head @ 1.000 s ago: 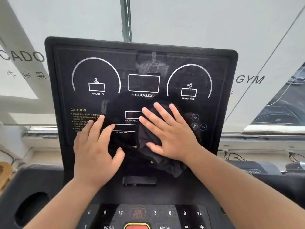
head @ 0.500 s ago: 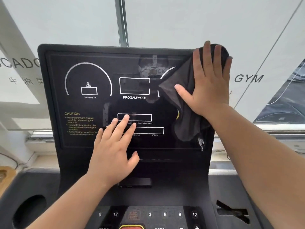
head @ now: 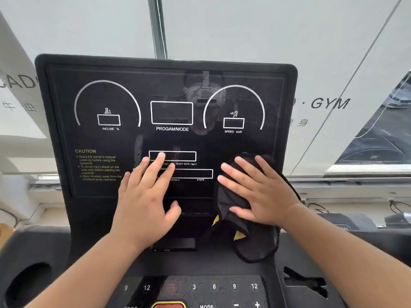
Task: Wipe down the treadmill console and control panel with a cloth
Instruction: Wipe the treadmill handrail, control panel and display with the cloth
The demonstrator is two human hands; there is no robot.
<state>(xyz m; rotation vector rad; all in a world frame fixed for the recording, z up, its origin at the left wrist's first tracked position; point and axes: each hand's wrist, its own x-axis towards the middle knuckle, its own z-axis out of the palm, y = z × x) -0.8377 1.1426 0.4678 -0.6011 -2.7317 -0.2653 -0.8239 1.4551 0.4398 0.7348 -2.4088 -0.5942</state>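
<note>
The black treadmill console (head: 93, 96) stands upright in front of me, with white dial arcs and display boxes printed on it. My right hand (head: 258, 192) lies flat with spread fingers on a black cloth (head: 255, 243) and presses it against the console's lower right part. The cloth has small yellow marks and hangs down below the hand. My left hand (head: 146, 198) rests flat on the lower middle of the console, fingers straight over the display boxes. Below lies the control panel (head: 213, 287) with numbered keys and a red button at the bottom edge.
A round cup holder (head: 29, 283) sits in the tray at the lower left and a slot (head: 307, 283) at the lower right. Behind the console are white window blinds with "GYM" lettering (head: 329, 103). Cables (head: 320, 207) lie on the sill at right.
My right hand has swept the cloth from the console's upper right corner down to its lower right part. The left hand has stayed on the lower middle of the console.
</note>
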